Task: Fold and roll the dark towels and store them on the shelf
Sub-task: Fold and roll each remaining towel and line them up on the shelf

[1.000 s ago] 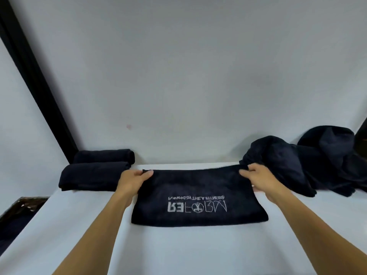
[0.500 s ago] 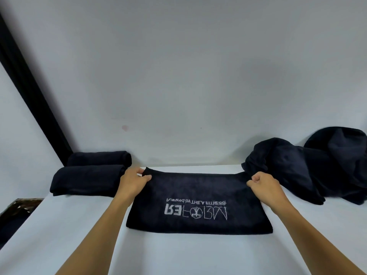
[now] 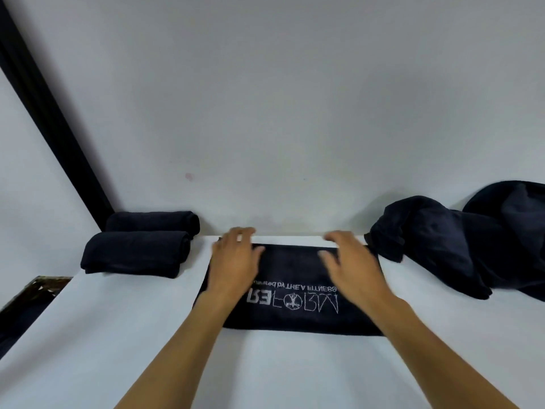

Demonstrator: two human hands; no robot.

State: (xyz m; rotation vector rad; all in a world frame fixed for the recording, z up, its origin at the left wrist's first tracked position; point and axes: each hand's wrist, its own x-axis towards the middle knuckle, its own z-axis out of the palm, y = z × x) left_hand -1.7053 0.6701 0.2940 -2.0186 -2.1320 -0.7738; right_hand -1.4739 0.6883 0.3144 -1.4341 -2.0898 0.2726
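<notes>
Both hands hover spread over the far edge of a towel at the centre of the frame, the left hand [image 3: 236, 262] and the right hand [image 3: 352, 261] near each other but apart. Their fingers are straight and splayed, gripping nothing and blurred by motion. Whether the palms press the cloth cannot be told. Half a second ago each hand pinched a far corner. They have let go and drawn inward, so this fold looks finished and rolling probably comes next.

A plain white wall [image 3: 295, 98] fills the upper frame and a broad white shelf surface [image 3: 265, 370] fills the lower. At right, a heap of loose dark towels [image 3: 442, 240] waits unfolded. At centre lies the flat folded dark towel with white upside-down lettering [image 3: 298, 267]. At left, near it but apart, two rolled dark towels [image 3: 138, 255] sit one behind the other, already stored.
</notes>
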